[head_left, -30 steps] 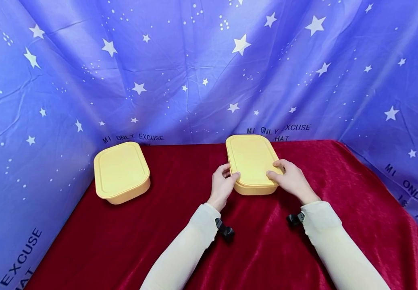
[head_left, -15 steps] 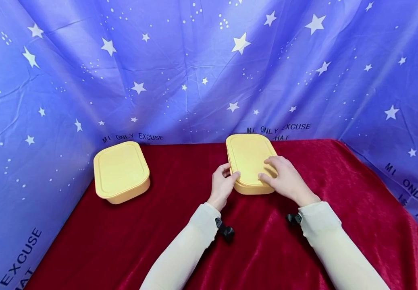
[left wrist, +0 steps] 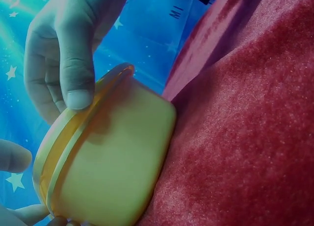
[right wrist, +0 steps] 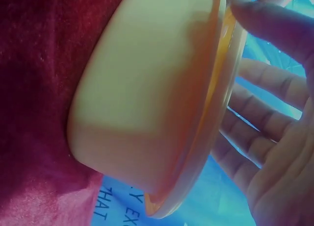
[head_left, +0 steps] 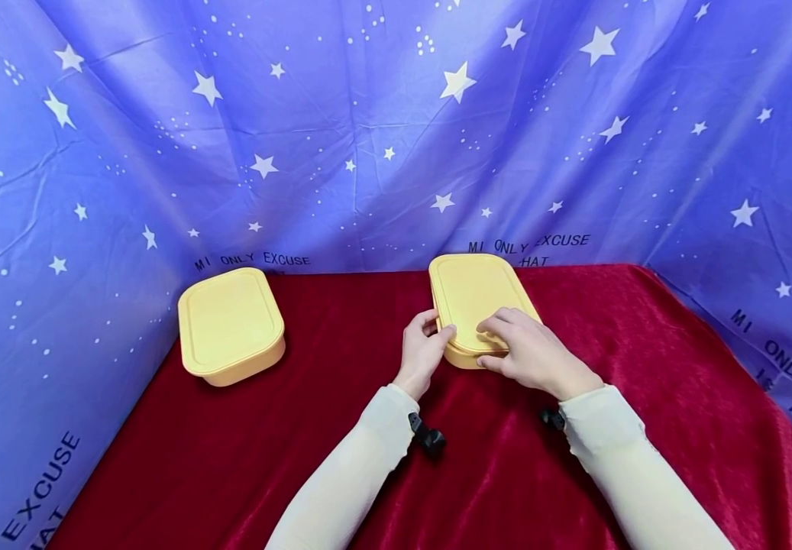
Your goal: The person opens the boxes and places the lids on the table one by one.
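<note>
Pinching the near left corner of the yellow box (head_left: 467,358), the left hand (head_left: 423,347) has its thumb on the rim of the lid (head_left: 471,286) and its fingers bent along the side. The right hand (head_left: 536,355) is over the near right part, its fingers spread apart above the lid and its thumb at the near edge; I cannot tell if every fingertip touches. The box sits flat on the red cloth (head_left: 231,458), toward the back. It looks like plastic, so I think it is light, stiff, a bit slick, and not easy to break. What is inside is hidden, so it could weigh more. The lip that sticks out all round looks like the best place to hold; the smooth top gives less grip. The blue curtain (head_left: 368,114) is just behind its far end. There is room on the cloth toward the person and over to the left, up to the second box (head_left: 231,325), which stands well apart.
</note>
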A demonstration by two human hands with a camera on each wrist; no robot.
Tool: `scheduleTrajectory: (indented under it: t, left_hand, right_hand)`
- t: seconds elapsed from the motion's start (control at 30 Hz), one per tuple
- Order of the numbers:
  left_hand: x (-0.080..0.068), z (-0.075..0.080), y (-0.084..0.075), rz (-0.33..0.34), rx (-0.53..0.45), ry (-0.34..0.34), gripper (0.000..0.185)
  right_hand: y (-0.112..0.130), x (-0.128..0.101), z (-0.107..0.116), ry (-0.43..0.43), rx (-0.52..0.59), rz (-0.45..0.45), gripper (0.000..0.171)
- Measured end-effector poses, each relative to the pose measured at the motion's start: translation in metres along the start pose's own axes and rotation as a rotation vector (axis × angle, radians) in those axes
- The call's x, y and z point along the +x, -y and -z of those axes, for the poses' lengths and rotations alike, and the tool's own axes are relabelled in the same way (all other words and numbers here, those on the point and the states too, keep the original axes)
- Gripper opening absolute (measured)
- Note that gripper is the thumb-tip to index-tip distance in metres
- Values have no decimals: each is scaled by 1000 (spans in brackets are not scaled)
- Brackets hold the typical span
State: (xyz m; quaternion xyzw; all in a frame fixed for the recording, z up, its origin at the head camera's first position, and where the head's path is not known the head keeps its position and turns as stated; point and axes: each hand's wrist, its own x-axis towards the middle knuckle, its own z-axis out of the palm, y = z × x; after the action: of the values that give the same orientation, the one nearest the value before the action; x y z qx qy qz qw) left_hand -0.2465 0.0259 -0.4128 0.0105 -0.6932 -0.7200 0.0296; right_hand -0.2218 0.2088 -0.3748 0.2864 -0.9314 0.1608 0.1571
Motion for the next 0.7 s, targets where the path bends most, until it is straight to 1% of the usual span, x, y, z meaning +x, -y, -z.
scheduleTrajectory:
  t: [0.23, 0.43, 0.7]
  left_hand:
    - [0, 0, 0, 2, -1, 1, 41]
    - [-1, 0, -1, 1, 2, 2, 41]
    - [-1, 0, -1, -3, -6, 1, 42]
  right_hand:
    - [2, 0, 0, -15, -46, 77, 33]
    - [2, 1, -2, -30, -59, 133, 29]
    - [3, -1, -1, -37, -96, 162, 27]
